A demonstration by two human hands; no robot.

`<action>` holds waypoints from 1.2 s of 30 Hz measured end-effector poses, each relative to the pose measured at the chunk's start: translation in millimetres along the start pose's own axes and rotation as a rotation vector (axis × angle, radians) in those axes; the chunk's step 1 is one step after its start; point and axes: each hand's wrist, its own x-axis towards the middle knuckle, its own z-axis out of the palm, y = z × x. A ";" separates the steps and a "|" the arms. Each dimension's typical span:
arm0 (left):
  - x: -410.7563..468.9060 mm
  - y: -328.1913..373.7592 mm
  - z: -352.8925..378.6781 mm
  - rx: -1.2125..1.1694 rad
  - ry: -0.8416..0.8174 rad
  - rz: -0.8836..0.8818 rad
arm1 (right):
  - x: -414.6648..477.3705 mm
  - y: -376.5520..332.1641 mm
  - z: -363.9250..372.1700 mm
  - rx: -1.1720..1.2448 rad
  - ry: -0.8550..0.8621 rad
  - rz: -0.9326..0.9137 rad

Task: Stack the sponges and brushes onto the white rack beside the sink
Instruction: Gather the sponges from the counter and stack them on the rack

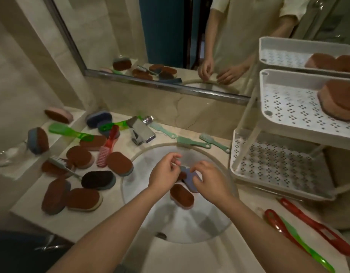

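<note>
Status: early, most of the load not yet moved. Blue-grey sponge point(189, 184) is low in the sink point(190, 223), between the two hands. Right hand point(207, 179) has its fingers curled over the sponge's upper edge and appears to grip it. Left hand point(164, 170) is curled just beside the same sponge; whether it holds anything I cannot tell. A brown-topped sponge point(182, 196) lies in the basin just below, touching or nearly touching the blue-grey one. Done so far: a short stack of sponges point(339, 103) sits at the right of the white rack's point(247, 146) upper tier point(284, 107); the lower tier point(268, 170) shows nothing on it. Left to do, on the table point(111, 210) left of the sink: about ten loose sponges, a green brush point(69, 132), a pink-bristled red brush point(109, 148) and a grey brush point(62, 167). Behind the sink, near the faucet point(140, 131), lie teal brushes point(192, 143). In front of the rack lie two red brushes point(312, 229). Judgement: sink sponges first, then the left pile.
</note>
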 end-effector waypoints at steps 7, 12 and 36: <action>31.6 -56.1 1.3 0.120 -0.151 -0.057 | 11.3 22.4 63.9 -0.015 -0.118 0.261; 53.0 -87.9 11.2 0.223 -0.270 -0.037 | 15.6 39.6 104.1 -0.037 -0.269 0.434; 88.6 -145.4 56.7 0.446 -0.338 -0.036 | 4.6 56.7 185.2 -0.114 -0.243 0.547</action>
